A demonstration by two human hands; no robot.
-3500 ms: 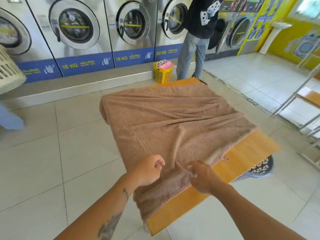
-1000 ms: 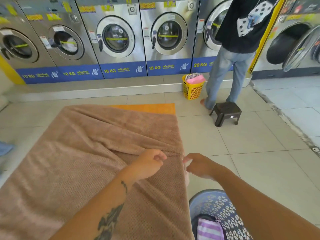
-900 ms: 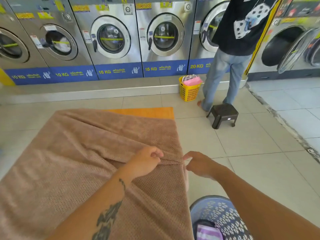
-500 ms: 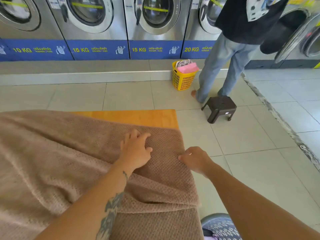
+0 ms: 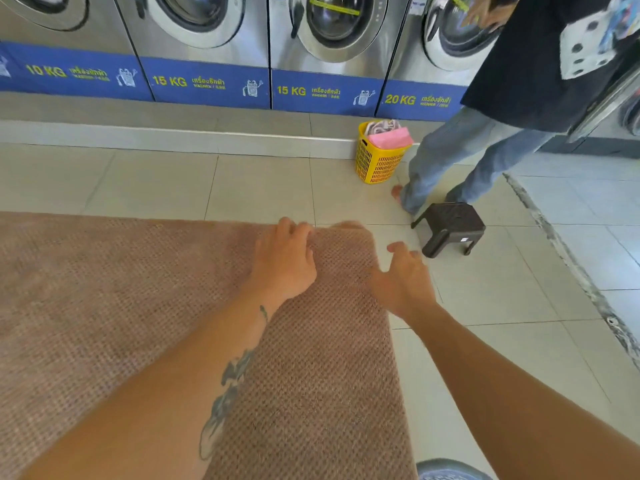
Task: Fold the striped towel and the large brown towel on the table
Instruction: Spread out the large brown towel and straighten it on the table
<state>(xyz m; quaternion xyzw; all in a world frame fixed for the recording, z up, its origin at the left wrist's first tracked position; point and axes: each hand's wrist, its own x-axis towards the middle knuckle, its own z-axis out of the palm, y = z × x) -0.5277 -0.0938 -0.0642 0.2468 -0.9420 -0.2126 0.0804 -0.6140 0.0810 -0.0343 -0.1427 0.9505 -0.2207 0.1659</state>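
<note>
Laundromat floor before a row of washing machines [image 5: 204, 36]: the large brown towel [image 5: 114, 306] lies spread out flat.
The left hand [image 5: 284, 266] rests on the towel's far right corner, fingers straight and close together, a hold suited to smoothing the cloth flat. The right hand [image 5: 403, 278], fingers spread, sits at the right edge; whether it touches cloth is unclear. The striped towel is out of sight.

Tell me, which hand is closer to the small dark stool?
Right. The right hand is just short of the stool; the left hand rests on the brown towel, farther away.
</note>
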